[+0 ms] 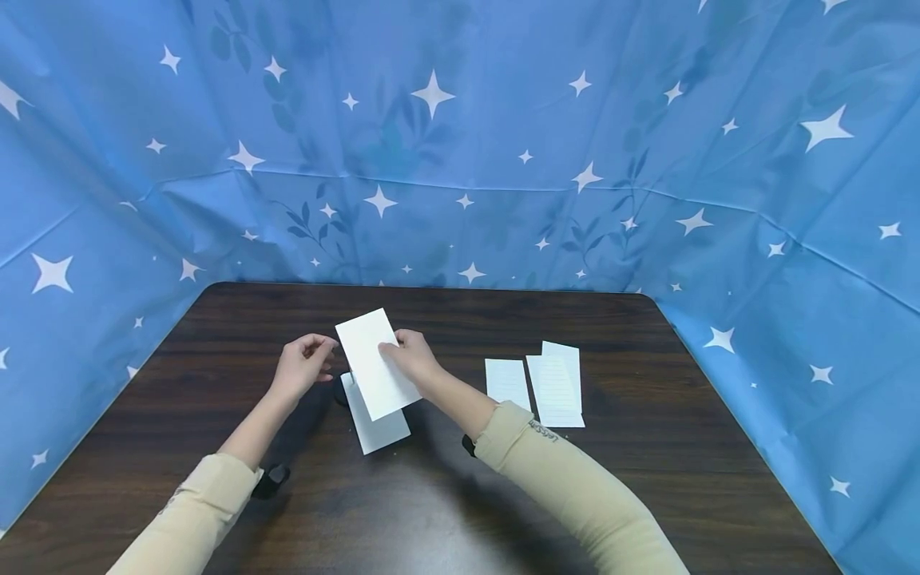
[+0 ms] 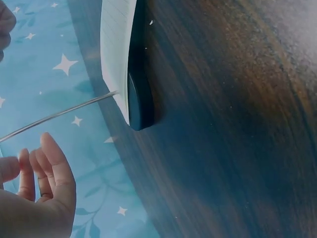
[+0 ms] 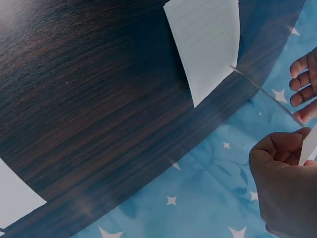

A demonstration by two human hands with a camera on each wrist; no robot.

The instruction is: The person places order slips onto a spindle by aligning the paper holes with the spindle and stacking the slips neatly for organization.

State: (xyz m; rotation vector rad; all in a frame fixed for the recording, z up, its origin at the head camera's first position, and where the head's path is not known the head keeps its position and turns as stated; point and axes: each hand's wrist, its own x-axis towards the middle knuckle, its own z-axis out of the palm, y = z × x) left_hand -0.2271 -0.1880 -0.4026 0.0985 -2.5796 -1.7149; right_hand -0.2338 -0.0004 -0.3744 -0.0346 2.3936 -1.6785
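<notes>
My right hand (image 1: 413, 357) pinches a white sheet of paper (image 1: 374, 363) by its right edge, thumb on the upper face. Below it a lined sheet (image 2: 116, 49) is pierced by the thin metal rod (image 2: 59, 115) of a paper spike and lies over the spike's black base (image 2: 143, 104). In the head view the held sheet overlaps this lower sheet and hides most of the rod. My left hand (image 1: 302, 366) is beside the held sheet's left edge, fingers loosely bent with nothing between them. The right wrist view shows the rod rising toward both hands.
To the right on the dark wooden table (image 1: 683, 447) lie several sheets, one apart (image 1: 507, 382) and others overlapping (image 1: 557, 391). A blue curtain with white stars (image 1: 460, 144) surrounds the table's back and sides. Both forearms wear cream sleeves (image 1: 582, 479).
</notes>
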